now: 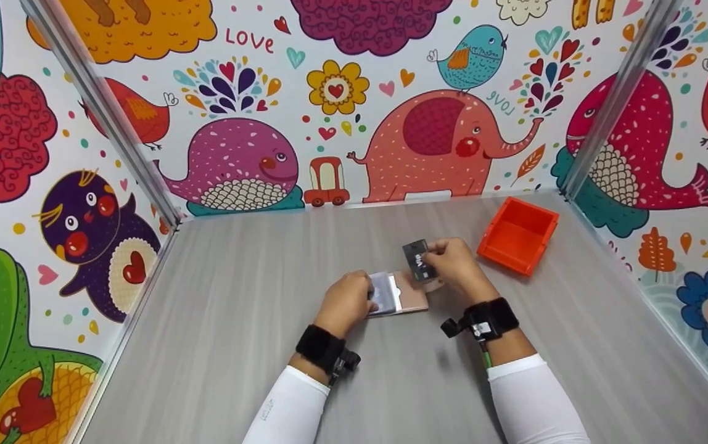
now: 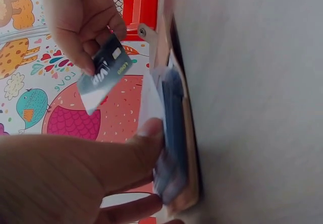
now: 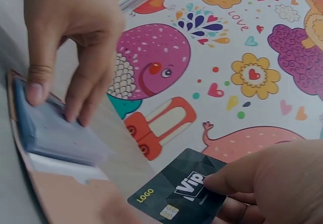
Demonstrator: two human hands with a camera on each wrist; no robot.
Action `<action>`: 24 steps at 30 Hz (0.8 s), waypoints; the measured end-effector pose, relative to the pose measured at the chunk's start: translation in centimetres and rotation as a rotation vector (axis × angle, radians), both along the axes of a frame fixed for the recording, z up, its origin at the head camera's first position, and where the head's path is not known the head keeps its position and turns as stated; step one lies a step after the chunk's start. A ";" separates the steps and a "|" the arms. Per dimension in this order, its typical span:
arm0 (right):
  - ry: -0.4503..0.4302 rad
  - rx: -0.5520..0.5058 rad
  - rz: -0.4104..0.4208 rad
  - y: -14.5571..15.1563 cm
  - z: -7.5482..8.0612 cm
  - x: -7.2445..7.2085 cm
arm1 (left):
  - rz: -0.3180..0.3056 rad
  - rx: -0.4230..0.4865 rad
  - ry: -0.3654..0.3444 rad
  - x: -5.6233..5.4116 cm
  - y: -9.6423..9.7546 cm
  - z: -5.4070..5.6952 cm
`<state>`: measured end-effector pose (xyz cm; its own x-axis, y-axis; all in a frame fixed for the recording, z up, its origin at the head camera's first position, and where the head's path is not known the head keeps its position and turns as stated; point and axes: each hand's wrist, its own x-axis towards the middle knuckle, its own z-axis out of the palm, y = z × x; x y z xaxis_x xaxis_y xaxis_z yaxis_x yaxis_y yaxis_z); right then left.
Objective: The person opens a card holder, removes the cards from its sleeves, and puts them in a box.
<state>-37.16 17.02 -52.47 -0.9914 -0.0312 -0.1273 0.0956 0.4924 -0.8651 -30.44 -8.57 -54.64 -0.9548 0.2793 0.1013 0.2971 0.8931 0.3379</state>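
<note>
A light brown card holder (image 1: 414, 298) lies spread on the grey table, its stack of clear plastic sleeves (image 1: 383, 293) on the left part. My left hand (image 1: 343, 303) holds that sleeve stack between thumb and fingers, as the right wrist view also shows. Between the thumb and fingers of my right hand (image 1: 457, 266) is a black card (image 3: 179, 191) marked "Vip" and "LOGO", with a chip. The card is tilted and held above the holder's right part, apart from the sleeves. A strap with a metal snap (image 2: 143, 32) sticks out from the holder's far end.
An orange-red plastic bin (image 1: 517, 239) stands on the table behind and to the right of my right hand. Walls printed with cartoon animals enclose the grey table (image 1: 237, 345) at the back and both sides.
</note>
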 end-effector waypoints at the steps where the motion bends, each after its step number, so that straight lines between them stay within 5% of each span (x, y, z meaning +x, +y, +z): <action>1: 0.005 0.013 -0.005 0.4 0.3 0.0 | 0.001 0.004 -0.002 0.0 0.0 0.0; 15: 0.234 0.193 -0.093 5.6 2.3 -0.4 | -0.008 -0.032 0.024 0.1 0.1 -0.2; 24: 0.198 0.322 -0.247 9.7 3.7 0.1 | -0.006 -0.039 0.031 0.1 0.0 -0.2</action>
<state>-37.10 26.68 -48.78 -0.9703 0.2200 0.1007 0.0928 0.7226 -0.6850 -30.35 -8.53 -54.80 -0.9499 0.2889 0.1192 0.3117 0.9038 0.2931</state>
